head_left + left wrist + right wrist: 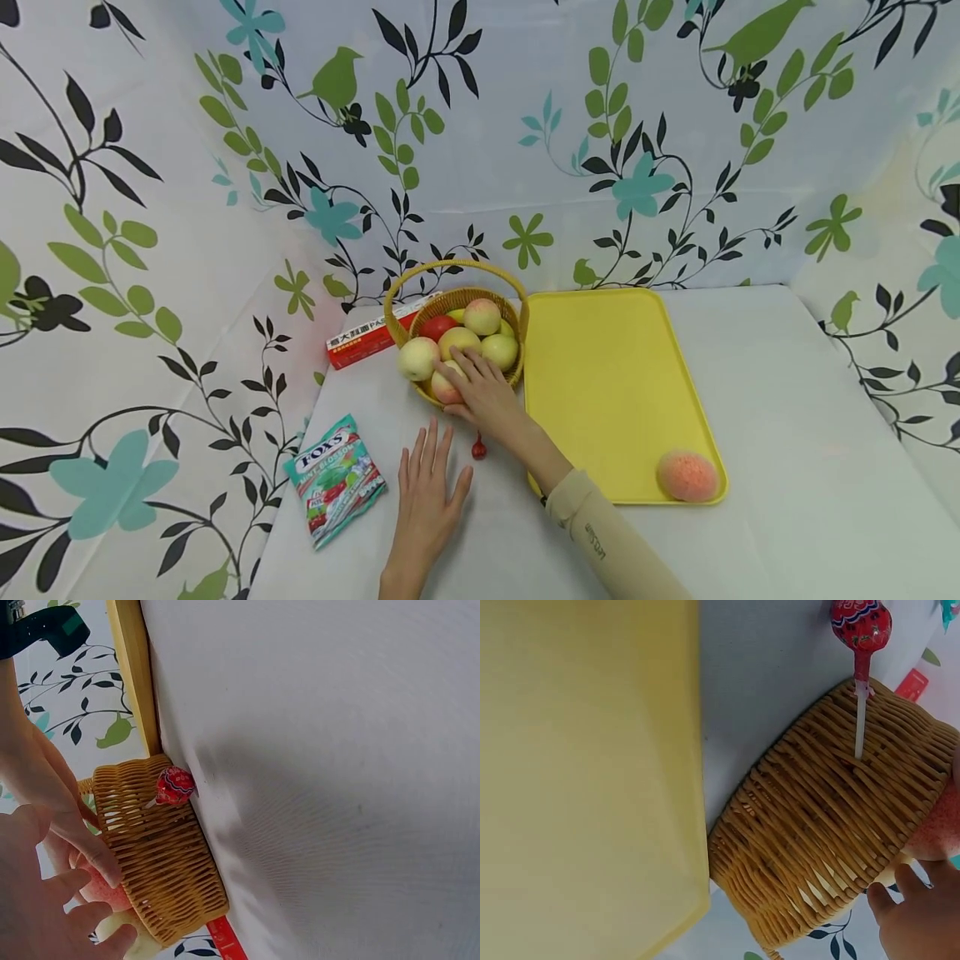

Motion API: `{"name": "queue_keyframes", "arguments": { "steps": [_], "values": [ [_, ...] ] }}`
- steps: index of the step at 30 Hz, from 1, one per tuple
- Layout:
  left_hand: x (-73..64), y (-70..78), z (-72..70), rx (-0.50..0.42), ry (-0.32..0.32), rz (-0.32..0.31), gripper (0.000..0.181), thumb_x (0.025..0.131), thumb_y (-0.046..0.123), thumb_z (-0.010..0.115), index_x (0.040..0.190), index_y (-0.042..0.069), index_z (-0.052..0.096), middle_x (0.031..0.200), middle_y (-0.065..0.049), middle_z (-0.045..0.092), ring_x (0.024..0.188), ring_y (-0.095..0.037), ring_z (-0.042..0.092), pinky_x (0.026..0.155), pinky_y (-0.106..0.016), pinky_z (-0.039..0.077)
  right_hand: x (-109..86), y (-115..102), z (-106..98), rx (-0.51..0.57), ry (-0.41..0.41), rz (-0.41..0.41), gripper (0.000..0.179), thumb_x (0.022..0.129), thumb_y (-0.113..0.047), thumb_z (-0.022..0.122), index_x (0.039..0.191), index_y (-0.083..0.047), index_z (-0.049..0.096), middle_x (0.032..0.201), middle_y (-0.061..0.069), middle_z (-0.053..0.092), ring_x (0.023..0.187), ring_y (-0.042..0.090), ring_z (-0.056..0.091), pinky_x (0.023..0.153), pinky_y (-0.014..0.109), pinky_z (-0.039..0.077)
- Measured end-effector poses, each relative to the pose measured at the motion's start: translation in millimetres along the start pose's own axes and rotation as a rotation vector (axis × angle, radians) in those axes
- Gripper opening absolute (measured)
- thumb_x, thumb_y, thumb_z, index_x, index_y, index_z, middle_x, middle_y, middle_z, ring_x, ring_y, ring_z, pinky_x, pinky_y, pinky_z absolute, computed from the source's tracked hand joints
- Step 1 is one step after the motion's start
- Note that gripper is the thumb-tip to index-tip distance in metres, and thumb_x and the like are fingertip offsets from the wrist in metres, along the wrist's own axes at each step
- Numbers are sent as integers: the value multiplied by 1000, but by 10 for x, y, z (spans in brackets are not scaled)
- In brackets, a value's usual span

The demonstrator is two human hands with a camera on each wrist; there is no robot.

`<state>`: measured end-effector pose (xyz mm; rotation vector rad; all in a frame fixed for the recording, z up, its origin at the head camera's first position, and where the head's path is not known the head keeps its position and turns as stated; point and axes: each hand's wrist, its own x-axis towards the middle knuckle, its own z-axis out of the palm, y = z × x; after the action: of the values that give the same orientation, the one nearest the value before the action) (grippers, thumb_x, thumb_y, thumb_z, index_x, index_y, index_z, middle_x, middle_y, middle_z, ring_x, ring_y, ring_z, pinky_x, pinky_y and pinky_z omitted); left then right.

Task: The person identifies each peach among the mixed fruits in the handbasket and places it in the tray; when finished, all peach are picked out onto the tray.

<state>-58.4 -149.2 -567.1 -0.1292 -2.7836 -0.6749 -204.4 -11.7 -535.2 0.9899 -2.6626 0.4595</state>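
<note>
My right hand (487,396) reaches over the front of a wicker basket (832,802), its fingers and thumb around a pink-and-yellow peach (444,385) at the near rim. In the left wrist view the thumb lies along this peach (105,889). Other fruit is heaped behind it, including a pale apple (418,358) and a red fruit (438,327). My left hand (426,500) is held with fingers spread, in front of the basket, holding nothing. Between the hands a red-wrapped lollipop (478,450) lies with its stick toward the basket.
Right of the basket lies a yellow tray (600,375), with a fuzzy pink peach (687,477) in its near right corner. A Fox's candy bag (336,482) is left of my left hand. Behind the basket sits a red pasta box (360,343). Patterned cloth walls enclose the white table.
</note>
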Motion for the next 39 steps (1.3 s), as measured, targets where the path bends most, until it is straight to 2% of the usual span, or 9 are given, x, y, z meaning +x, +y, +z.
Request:
{"name": "queue_keyframes", "arguments": {
  "steps": [6, 11, 19, 22, 25, 30, 39],
  "values": [
    [17, 31, 8, -9, 6, 5, 70, 99, 40, 66, 160, 19, 39, 172, -4, 26, 157, -36, 28, 122, -67, 19, 12, 52, -73, 78, 3, -5, 75, 89, -42, 77, 154, -22, 45, 162, 11, 43, 150, 31, 42, 122, 54, 37],
    [4, 41, 17, -8, -3, -5, 69, 100, 42, 64, 160, 19, 39, 172, -3, 26, 157, -35, 28, 122, -67, 20, -13, 85, -92, 194, -22, -8, 73, 90, -35, 77, 154, -18, 46, 159, 15, 45, 144, 35, 49, 118, 54, 41],
    [-24, 46, 39, 2, -3, 6, 68, 100, 41, 64, 159, 17, 40, 171, -7, 27, 156, -36, 29, 121, -68, 21, -91, 153, -151, 370, -21, 21, 68, 92, -29, 76, 152, -13, 47, 155, 16, 48, 142, 35, 49, 119, 50, 42],
    [-19, 40, 37, 4, -4, 8, 69, 100, 41, 64, 159, 18, 39, 171, -7, 27, 157, -35, 27, 122, -68, 20, -189, 205, -212, 397, 12, 66, 69, 93, -32, 75, 153, -14, 46, 154, 13, 49, 141, 32, 50, 118, 50, 43],
    [-6, 27, 32, -2, -13, 8, 69, 101, 44, 62, 161, 21, 36, 172, -5, 24, 158, -35, 26, 123, -67, 18, -328, 265, -299, 478, 36, 133, 71, 93, -34, 74, 155, -16, 43, 155, 7, 48, 142, 28, 48, 120, 49, 42],
    [0, 19, 33, -11, -21, -2, 70, 101, 43, 62, 162, 23, 34, 173, -3, 22, 158, -34, 25, 124, -67, 17, -568, 331, -477, 585, 32, 202, 71, 94, -33, 74, 156, -19, 39, 156, 2, 46, 144, 24, 47, 120, 48, 41],
    [-4, 43, 66, -9, -25, 1, 73, 99, 42, 66, 161, 19, 36, 172, -5, 24, 157, -34, 26, 123, -67, 18, -978, 425, -658, 509, -17, 249, 71, 93, -35, 75, 155, -23, 42, 157, 3, 47, 147, 26, 46, 119, 49, 42]
  ]
}}
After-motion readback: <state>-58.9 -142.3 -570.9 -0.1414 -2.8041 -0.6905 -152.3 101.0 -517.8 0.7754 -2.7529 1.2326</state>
